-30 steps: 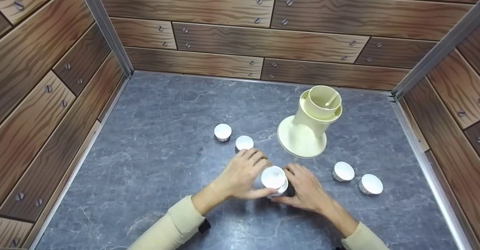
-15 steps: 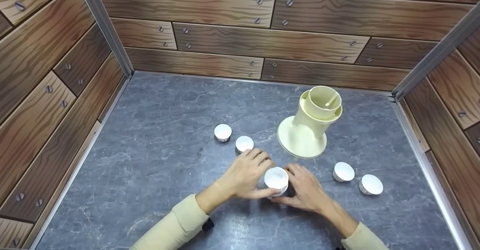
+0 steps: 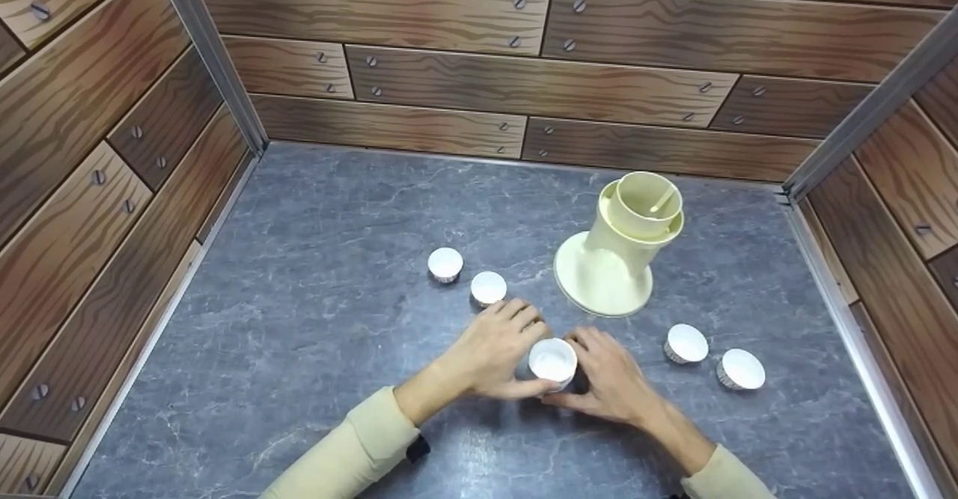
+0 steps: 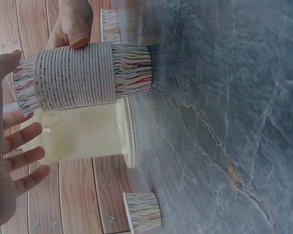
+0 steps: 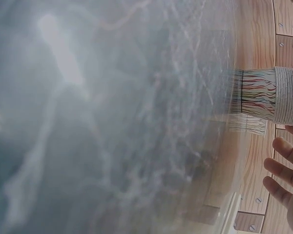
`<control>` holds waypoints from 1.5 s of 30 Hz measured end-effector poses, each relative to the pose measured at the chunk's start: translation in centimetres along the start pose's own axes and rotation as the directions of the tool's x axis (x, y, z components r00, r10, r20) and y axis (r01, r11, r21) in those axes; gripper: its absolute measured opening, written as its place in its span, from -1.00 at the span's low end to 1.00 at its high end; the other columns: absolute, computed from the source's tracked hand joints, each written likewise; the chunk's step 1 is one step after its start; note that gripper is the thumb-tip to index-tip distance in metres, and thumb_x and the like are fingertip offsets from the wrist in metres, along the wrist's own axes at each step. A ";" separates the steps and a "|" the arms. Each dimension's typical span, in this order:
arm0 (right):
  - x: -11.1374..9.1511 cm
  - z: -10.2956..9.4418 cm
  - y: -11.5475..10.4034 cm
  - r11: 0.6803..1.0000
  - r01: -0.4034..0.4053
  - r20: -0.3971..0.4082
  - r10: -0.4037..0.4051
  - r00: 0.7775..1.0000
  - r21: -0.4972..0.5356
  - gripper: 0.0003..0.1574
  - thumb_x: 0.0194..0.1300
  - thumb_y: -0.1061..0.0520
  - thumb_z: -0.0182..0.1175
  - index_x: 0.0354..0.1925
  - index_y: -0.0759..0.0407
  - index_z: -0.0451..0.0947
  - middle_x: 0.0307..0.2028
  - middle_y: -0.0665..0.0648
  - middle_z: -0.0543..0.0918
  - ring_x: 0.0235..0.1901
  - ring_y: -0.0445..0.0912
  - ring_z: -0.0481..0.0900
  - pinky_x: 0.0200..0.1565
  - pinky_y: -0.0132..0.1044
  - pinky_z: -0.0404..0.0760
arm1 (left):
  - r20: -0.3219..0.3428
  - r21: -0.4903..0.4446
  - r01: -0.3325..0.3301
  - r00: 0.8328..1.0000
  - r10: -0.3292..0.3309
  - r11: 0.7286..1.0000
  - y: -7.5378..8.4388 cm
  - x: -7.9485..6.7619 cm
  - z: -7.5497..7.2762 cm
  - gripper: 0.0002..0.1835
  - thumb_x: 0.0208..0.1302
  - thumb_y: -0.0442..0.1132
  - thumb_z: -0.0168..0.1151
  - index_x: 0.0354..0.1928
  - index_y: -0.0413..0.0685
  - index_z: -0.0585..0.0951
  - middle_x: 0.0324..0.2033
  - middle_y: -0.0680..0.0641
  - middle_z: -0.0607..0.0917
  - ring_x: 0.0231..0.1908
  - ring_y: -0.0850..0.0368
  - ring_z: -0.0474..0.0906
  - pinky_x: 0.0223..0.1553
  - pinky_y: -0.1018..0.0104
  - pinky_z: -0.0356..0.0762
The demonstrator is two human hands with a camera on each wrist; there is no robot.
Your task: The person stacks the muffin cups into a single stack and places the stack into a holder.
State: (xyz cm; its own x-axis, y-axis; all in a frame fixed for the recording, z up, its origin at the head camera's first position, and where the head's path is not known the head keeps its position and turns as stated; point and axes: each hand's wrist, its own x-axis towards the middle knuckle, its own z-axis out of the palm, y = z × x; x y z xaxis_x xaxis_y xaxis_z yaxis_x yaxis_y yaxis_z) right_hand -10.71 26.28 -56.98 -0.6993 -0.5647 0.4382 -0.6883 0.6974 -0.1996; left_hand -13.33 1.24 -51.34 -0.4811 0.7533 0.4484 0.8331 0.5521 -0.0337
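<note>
At the near middle of the desk (image 3: 337, 274), the left hand (image 3: 494, 353) pinches the top cup (image 4: 25, 87) between thumb and forefinger, its other fingers spread; the right hand (image 3: 610, 381) grips the upright stack (image 4: 77, 78) beneath. Nesting seems in hand, probably calling for a straight push down. Farther out stand four loose cups (image 3: 685, 343) and a cream stand (image 3: 606, 286).

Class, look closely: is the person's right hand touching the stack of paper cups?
Touching. The left wrist view shows the right hand meeting the ribbed side of the cup stack, with no gap between them.
</note>
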 end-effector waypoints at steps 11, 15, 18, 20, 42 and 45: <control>0.1 0.0 -0.1 1.000 -0.013 0.006 0.013 1.000 -0.004 -0.10 -0.04 -0.55 0.52 0.00 0.04 0.64 -0.10 -0.01 0.65 -0.13 -0.13 0.59 -0.11 -0.18 0.62 | 0.006 -0.025 -0.013 1.000 0.014 1.000 0.0 0.0 0.4 -0.35 0.29 0.54 0.11 0.00 0.16 0.63 -0.03 0.09 0.69 0.00 0.16 0.58 -0.02 0.30 0.56; 0.1 -0.1 0.0 1.000 -0.011 0.006 0.011 1.000 -0.001 -0.12 0.00 -0.56 0.49 -0.01 0.04 0.65 -0.10 -0.01 0.65 -0.13 -0.12 0.59 -0.10 -0.16 0.62 | 0.014 -0.012 -0.016 1.000 0.016 1.000 0.0 -0.1 0.5 -0.34 0.29 0.55 0.10 0.01 0.17 0.62 -0.02 0.08 0.69 0.01 0.15 0.58 -0.02 0.29 0.57; 0.1 0.0 0.0 1.000 -0.005 0.004 0.005 1.000 -0.002 -0.12 0.02 -0.57 0.47 -0.01 0.04 0.65 -0.11 -0.01 0.65 -0.13 -0.12 0.59 -0.10 -0.16 0.62 | 0.028 0.000 -0.019 0.999 0.019 1.000 0.1 -0.1 0.6 -0.34 0.30 0.55 0.08 0.02 0.17 0.62 0.00 0.08 0.69 0.03 0.15 0.58 0.00 0.29 0.57; 0.1 0.0 0.0 1.000 0.000 0.004 0.000 1.000 -0.007 -0.12 0.03 -0.58 0.46 -0.01 0.04 0.65 -0.11 0.00 0.64 -0.13 -0.12 0.59 -0.10 -0.16 0.62 | 0.038 0.005 -0.020 0.999 0.020 1.000 0.1 -0.1 0.7 -0.33 0.30 0.55 0.08 0.03 0.17 0.62 0.00 0.07 0.69 0.03 0.15 0.58 0.01 0.30 0.57; 0.1 -0.1 0.1 0.999 0.020 0.015 -0.020 1.000 -0.033 -0.10 0.07 -0.60 0.41 0.03 0.05 0.66 -0.08 0.01 0.64 -0.12 -0.11 0.58 -0.11 -0.17 0.63 | 0.054 -0.012 -0.012 0.998 0.012 1.000 0.1 -0.4 1.2 -0.35 0.29 0.52 0.12 0.04 0.16 0.63 -0.02 0.07 0.68 0.00 0.15 0.56 -0.02 0.29 0.54; 0.2 -0.2 0.2 0.999 0.025 0.012 -0.025 1.000 -0.029 -0.11 0.06 -0.58 0.43 0.03 0.05 0.65 -0.09 0.01 0.64 -0.12 -0.11 0.59 -0.11 -0.17 0.63 | 0.064 -0.006 -0.011 0.998 0.011 1.000 0.1 -0.3 1.2 -0.35 0.29 0.52 0.13 0.05 0.16 0.63 -0.01 0.07 0.68 0.00 0.15 0.56 -0.01 0.29 0.54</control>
State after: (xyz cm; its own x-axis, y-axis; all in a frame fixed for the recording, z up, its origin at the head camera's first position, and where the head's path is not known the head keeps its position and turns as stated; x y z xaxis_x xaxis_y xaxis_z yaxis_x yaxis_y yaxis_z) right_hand -10.90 26.42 -56.76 -0.6842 -0.5873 0.4324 -0.6999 0.6954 -0.1628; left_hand -13.46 1.45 -52.59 -0.4883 0.7806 0.3902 0.8398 0.5419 -0.0332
